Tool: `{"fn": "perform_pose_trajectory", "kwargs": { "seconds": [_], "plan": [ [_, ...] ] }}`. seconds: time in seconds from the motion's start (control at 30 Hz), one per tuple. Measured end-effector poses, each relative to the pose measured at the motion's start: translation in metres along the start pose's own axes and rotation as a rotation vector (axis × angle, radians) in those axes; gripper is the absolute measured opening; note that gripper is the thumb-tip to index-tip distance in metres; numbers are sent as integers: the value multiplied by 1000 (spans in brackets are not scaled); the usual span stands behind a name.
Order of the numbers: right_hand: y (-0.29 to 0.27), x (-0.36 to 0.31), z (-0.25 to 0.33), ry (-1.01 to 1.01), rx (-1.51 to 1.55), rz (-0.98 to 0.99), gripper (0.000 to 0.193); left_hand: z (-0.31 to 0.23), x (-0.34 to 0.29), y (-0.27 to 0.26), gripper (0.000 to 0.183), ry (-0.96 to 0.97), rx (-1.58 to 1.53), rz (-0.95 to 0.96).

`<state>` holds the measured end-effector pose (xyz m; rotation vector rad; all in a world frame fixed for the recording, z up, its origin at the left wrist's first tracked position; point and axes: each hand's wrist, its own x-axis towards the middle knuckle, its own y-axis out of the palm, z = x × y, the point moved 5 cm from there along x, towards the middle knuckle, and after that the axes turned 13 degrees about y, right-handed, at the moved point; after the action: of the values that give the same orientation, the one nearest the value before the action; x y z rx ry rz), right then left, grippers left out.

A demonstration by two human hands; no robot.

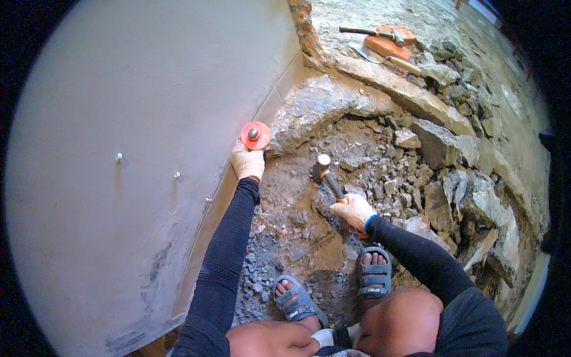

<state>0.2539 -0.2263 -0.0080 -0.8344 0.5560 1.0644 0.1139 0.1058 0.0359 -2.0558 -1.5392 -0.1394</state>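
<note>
My left hand (247,162), in a pale work glove, is closed around a chisel (253,134) with a round red hand guard. Its steel head points up toward me, while the hand and guard hide its tip. It is held beside the foot of the wall, at the left end of a broken concrete slab (315,110). Over the dug-out ground to the right, my right hand (355,212), also gloved, grips a hammer (333,185) by its black and orange handle. The hammer's head is apart from the chisel, with its bright round face turned upward.
A smooth grey wall (119,95) with small white fittings (177,176) rises on the left. Broken concrete chunks (437,143) and loose rubble (410,184) cover the right. Farther back lie another hammer (367,31), a trowel (366,52) and orange bricks (386,47). My sandalled feet (294,300) stand close by.
</note>
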Motion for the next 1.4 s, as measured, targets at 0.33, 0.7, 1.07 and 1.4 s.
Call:
{"fn": "perform_pose_trajectory", "kwargs": {
  "seconds": [0.33, 0.7, 1.07, 1.4],
  "plan": [
    [-81, -119, 215, -824, 260, -246, 19, -7, -1, -3, 32, -117, 89, 54],
    [-8, -28, 187, -378, -236, -221, 26, -19, -1, -8, 40, -81, 263, 116],
    [-99, -179, 294, -1091, 603, -326, 13, -24, 1, -9, 40, -175, 347, 164],
    [-10, -41, 197, -393, -95, -134, 20, -25, -1, -8, 39, -203, 441, 271]
  ]
}}
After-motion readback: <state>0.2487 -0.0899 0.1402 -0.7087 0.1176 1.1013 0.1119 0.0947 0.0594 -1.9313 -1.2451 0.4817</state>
